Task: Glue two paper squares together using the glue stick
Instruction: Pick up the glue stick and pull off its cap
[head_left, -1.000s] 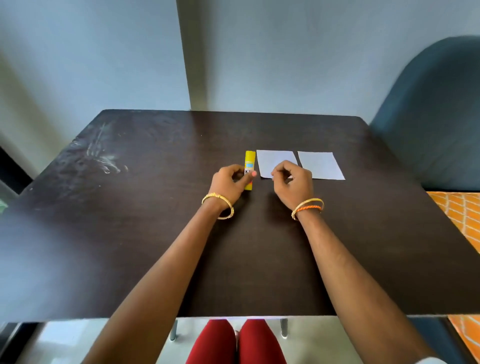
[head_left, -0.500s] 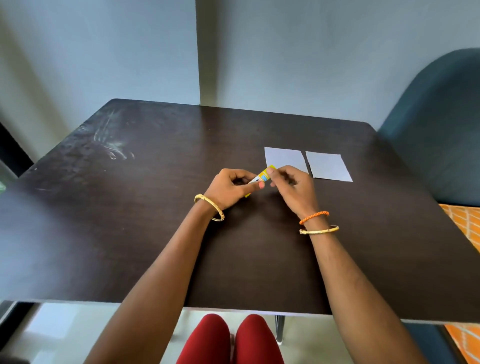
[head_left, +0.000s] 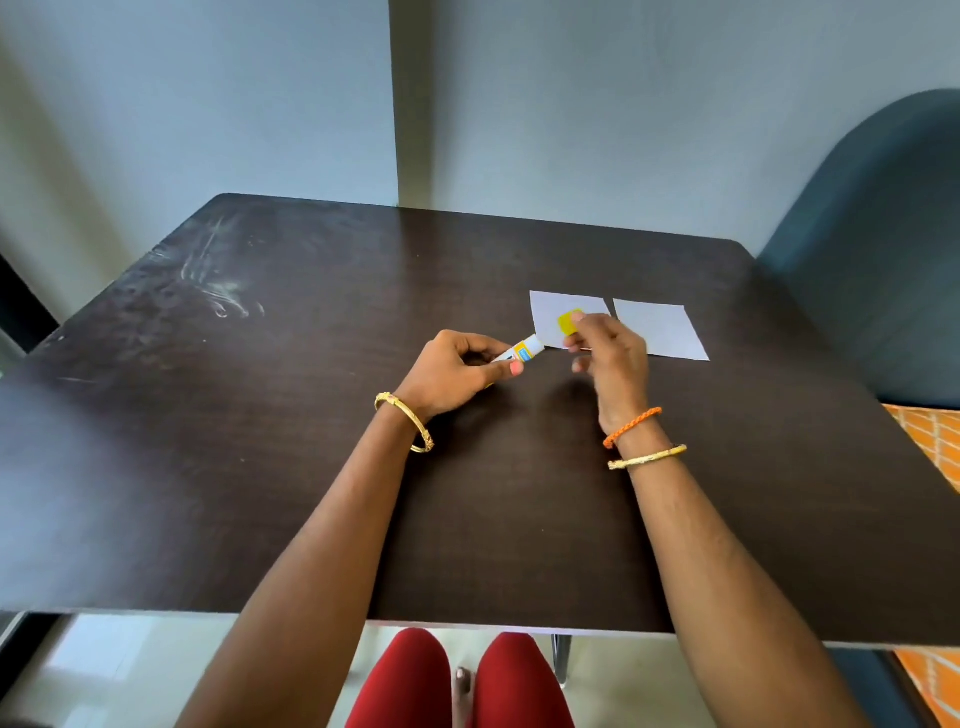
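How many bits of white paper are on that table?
2. The left paper square lies just beyond the right hand, which partly covers it. The right paper square lies beside it, apart by a narrow gap. None seems hidden.

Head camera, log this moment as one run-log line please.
left hand: holds glue stick, uncapped | right hand: holds yellow cap | two paper squares: side by side on table, unglued
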